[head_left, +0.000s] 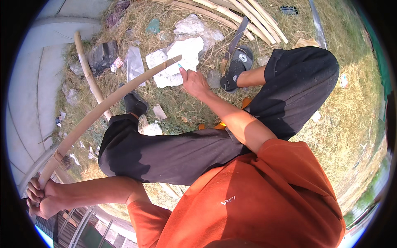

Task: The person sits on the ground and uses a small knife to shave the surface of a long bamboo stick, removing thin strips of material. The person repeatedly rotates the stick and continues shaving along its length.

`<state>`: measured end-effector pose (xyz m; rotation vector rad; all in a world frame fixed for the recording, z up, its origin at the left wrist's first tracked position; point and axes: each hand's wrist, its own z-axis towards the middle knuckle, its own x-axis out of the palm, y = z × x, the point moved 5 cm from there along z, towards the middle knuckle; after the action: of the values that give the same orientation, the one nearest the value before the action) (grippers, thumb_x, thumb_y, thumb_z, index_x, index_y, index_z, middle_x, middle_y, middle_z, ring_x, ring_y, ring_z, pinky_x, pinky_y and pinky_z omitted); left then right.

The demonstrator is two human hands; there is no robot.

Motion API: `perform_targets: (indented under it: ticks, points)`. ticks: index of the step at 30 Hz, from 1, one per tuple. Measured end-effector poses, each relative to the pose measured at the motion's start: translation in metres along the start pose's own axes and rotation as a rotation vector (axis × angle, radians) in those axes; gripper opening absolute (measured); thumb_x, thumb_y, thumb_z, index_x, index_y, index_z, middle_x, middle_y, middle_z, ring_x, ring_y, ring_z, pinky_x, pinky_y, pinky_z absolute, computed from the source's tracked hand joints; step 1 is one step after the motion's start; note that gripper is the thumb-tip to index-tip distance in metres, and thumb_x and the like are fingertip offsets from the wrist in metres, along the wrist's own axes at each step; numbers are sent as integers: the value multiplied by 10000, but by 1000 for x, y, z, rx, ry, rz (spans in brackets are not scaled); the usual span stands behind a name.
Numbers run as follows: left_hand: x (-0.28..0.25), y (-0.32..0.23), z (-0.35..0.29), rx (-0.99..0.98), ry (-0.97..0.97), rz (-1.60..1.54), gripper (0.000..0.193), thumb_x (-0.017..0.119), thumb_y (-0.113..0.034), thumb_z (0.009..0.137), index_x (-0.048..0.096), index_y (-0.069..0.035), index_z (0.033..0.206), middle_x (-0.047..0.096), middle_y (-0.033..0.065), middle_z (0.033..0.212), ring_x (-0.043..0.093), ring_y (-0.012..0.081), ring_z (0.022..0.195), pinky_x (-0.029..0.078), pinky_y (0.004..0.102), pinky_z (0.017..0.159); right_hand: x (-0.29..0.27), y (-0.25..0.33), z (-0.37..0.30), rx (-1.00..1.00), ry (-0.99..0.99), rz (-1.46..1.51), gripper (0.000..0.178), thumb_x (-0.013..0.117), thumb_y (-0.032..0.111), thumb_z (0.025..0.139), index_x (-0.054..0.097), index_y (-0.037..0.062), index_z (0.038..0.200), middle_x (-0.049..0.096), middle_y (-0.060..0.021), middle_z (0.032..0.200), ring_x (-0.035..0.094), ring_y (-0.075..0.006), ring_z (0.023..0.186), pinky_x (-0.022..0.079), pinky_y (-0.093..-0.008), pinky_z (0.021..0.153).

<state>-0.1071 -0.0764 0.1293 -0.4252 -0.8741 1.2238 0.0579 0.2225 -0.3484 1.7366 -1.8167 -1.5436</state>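
The left hand [44, 198] grips the bamboo strip [106, 103], its far tip beside the right hand [195, 84], whose grip I cannot tell.

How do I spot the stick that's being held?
Start at the black trousers, then look lower left to the left hand. The stick in it slants up, ending in front of white stones. Unlike other sticks on the grass, this one is held.
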Motion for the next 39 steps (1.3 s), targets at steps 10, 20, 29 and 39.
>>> perform_targets:
  ticks: [10,20,29,39]
  points:
    - [1,-2,4,18,59,-11,208,559,-140,669,373,-116,579,274,-12,522,267,131,469,236,280,489,-9,-29,21,115,-17,-184,620,316,456,975,671,-48,917,633,-301,941,617,-439,923,489,-496,832]
    - [5,-4,-5,-9,71,-80,194,563,-119,686,393,-102,593,280,-17,527,281,119,465,253,263,486,-13,-11,21,100,30,-85,652,303,484,971,659,-61,929,617,-334,924,590,-454,958,460,-495,870]
    - [-1,-3,0,-55,119,-126,179,548,-124,697,403,-98,595,299,-14,510,283,120,453,267,273,483,-15,-6,16,87,40,-25,630,311,448,975,658,-75,918,635,-305,894,617,-456,860,473,-516,846]
    - [-19,6,24,-181,454,-453,365,597,-381,792,560,-83,582,418,-37,430,345,75,351,296,209,383,-15,-2,5,-67,33,39,643,303,484,973,643,-50,864,615,-298,774,601,-462,810,469,-504,767]
